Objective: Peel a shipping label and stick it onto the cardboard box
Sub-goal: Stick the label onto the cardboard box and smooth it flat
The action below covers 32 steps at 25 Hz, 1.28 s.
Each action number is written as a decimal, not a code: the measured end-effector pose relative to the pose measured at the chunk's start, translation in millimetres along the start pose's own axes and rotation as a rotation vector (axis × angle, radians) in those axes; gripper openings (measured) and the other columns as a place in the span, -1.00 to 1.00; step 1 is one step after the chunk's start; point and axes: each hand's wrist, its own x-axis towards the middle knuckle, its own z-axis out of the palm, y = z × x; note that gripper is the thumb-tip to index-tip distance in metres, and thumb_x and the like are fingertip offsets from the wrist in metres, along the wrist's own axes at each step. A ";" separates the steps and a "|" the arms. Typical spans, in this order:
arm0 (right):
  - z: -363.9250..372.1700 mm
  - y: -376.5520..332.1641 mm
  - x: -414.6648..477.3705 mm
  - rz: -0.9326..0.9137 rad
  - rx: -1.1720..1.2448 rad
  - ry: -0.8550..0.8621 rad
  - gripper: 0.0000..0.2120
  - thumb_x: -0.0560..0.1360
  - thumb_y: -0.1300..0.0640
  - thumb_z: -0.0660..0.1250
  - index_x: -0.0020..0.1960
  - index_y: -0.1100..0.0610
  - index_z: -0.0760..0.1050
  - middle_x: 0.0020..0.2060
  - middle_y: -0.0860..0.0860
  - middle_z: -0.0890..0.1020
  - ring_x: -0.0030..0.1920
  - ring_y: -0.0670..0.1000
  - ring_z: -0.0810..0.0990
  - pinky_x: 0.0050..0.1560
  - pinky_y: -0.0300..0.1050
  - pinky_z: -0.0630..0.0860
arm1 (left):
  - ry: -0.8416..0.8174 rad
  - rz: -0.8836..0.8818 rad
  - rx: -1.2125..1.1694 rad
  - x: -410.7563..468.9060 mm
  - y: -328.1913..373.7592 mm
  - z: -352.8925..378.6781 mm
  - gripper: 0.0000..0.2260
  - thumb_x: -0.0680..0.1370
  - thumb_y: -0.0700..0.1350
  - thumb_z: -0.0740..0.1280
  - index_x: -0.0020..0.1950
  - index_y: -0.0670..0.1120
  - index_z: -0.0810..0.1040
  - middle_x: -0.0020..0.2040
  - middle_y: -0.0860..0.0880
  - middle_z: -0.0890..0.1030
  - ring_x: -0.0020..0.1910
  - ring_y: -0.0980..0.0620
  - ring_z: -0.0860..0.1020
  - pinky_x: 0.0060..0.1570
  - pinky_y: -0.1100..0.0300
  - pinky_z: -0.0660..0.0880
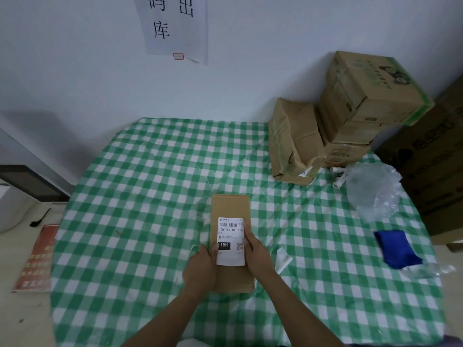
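Your right hand (pixel 255 249) presses straight fingers along the right edge of the shipping label (pixel 230 236). Your left hand (pixel 200 266) lies flat against the left side of the cardboard box (pixel 230 206), thumb on the label. The box, label on top, sits toward the near edge of the table (pixel 150 196).

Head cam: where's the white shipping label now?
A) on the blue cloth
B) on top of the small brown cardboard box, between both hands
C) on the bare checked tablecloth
B: the white shipping label lies on the top face of the small brown cardboard box, left hand at its left edge, right hand along its right.
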 end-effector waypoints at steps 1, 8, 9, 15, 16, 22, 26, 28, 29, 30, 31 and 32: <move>1.6 0.5 -1.0 -0.012 -0.018 0.008 -0.49 0.65 -0.02 0.02 0.41 -0.47 -0.12 0.14 0.02 0.57 0.01 -0.01 0.52 -0.02 -0.18 0.45 | -0.002 -0.008 -0.002 -0.3 0.7 0.1 -0.50 0.59 0.28 -0.07 0.02 -0.10 0.42 -0.05 -0.10 0.61 -0.08 -0.07 0.58 -0.01 -0.04 0.56; 21.3 -6.2 -24.2 0.038 -0.039 0.048 -0.31 0.55 -0.20 0.17 0.53 -0.28 -0.16 0.45 0.05 0.25 0.40 0.17 0.26 0.33 0.14 0.32 | 0.030 -0.012 0.136 -17.1 8.3 10.4 -0.49 0.57 0.31 0.03 0.14 -0.12 0.39 0.06 -0.09 0.59 0.02 -0.06 0.57 -0.09 0.07 0.48; 20.2 -4.2 -23.8 0.032 -0.028 0.040 -0.34 0.56 -0.20 0.16 0.52 -0.31 -0.15 0.46 0.04 0.24 0.41 0.17 0.26 0.33 0.14 0.31 | 0.026 -0.008 0.131 -18.2 7.1 11.6 -0.49 0.57 0.31 0.03 0.15 -0.11 0.38 0.06 -0.08 0.58 0.01 -0.05 0.57 -0.11 0.08 0.48; 12.7 7.2 -19.2 -0.052 -0.027 0.035 -0.52 0.62 -0.16 0.03 0.42 -0.47 -0.10 0.46 -0.05 0.32 0.38 0.10 0.32 0.31 0.15 0.39 | 0.031 -0.006 0.031 -15.5 3.6 14.2 -0.58 0.61 0.24 0.01 0.11 -0.10 0.37 0.04 -0.09 0.58 -0.01 -0.08 0.56 -0.07 0.01 0.52; 13.8 7.1 -20.0 -0.059 -0.024 0.035 -0.53 0.62 -0.16 0.02 0.42 -0.48 -0.09 0.46 -0.07 0.32 0.38 0.10 0.33 0.31 0.17 0.39 | 0.033 -0.009 0.011 -15.4 3.4 14.6 -0.59 0.61 0.23 0.01 0.10 -0.09 0.37 0.03 -0.10 0.58 -0.02 -0.08 0.57 -0.06 0.00 0.53; 14.5 12.4 -19.8 -0.094 0.014 0.048 -0.54 0.63 -0.09 -0.01 0.41 -0.52 -0.04 0.45 -0.10 0.36 0.36 0.09 0.40 0.31 0.19 0.42 | -0.004 -0.033 -0.106 -11.0 -0.4 13.6 -0.62 0.62 0.22 0.00 0.02 -0.07 0.37 -0.05 -0.09 0.56 -0.09 -0.07 0.54 -0.11 0.01 0.49; 13.9 8.9 -22.1 -0.098 -0.035 0.032 -0.54 0.63 -0.11 -0.04 0.43 -0.48 -0.10 0.48 -0.10 0.31 0.39 0.09 0.37 0.32 0.19 0.40 | -0.045 -0.051 -0.275 -10.6 -1.9 10.2 -0.65 0.62 0.19 0.07 -0.03 -0.09 0.37 -0.09 -0.10 0.58 -0.14 -0.04 0.54 -0.18 0.09 0.44; 13.2 5.3 -24.0 -0.088 -0.069 0.023 -0.52 0.64 -0.10 -0.04 0.46 -0.44 -0.13 0.50 -0.11 0.27 0.40 0.11 0.34 0.34 0.16 0.36 | -0.044 -0.059 -0.291 -9.4 -2.7 10.7 -0.62 0.61 0.20 0.10 0.00 -0.13 0.40 -0.07 -0.11 0.59 -0.12 -0.06 0.56 -0.15 0.07 0.48; 12.9 4.6 -24.3 -0.076 -0.072 0.016 -0.51 0.64 -0.10 -0.03 0.47 -0.41 -0.13 0.51 -0.11 0.25 0.40 0.12 0.32 0.33 0.16 0.34 | -0.036 -0.057 -0.266 -9.2 -3.0 11.6 -0.60 0.60 0.21 0.12 0.01 -0.14 0.41 -0.06 -0.11 0.60 -0.10 -0.08 0.58 -0.12 0.04 0.51; 12.5 3.7 -24.9 -0.059 -0.069 0.009 -0.50 0.64 -0.11 -0.01 0.48 -0.39 -0.13 0.51 -0.11 0.23 0.40 0.13 0.31 0.32 0.17 0.33 | -0.025 -0.052 -0.223 -9.4 -2.9 12.6 -0.57 0.59 0.23 0.13 0.02 -0.15 0.41 -0.05 -0.13 0.60 -0.09 -0.11 0.59 -0.09 0.01 0.53; 12.8 2.8 -25.8 -0.044 -0.064 0.005 -0.48 0.63 -0.12 0.02 0.49 -0.37 -0.13 0.51 -0.12 0.22 0.38 0.13 0.31 0.29 0.17 0.33 | -0.014 -0.045 -0.179 -9.9 -3.1 14.6 -0.55 0.57 0.25 0.15 0.04 -0.16 0.41 -0.04 -0.14 0.60 -0.07 -0.13 0.59 -0.06 -0.03 0.54; 12.9 1.8 -27.0 -0.036 -0.059 0.003 -0.46 0.62 -0.14 0.05 0.49 -0.37 -0.13 0.51 -0.13 0.22 0.36 0.13 0.32 0.27 0.16 0.34 | -0.004 -0.036 -0.149 -10.9 -3.3 16.9 -0.53 0.56 0.26 0.17 0.05 -0.17 0.41 -0.02 -0.15 0.60 -0.05 -0.15 0.59 -0.04 -0.05 0.55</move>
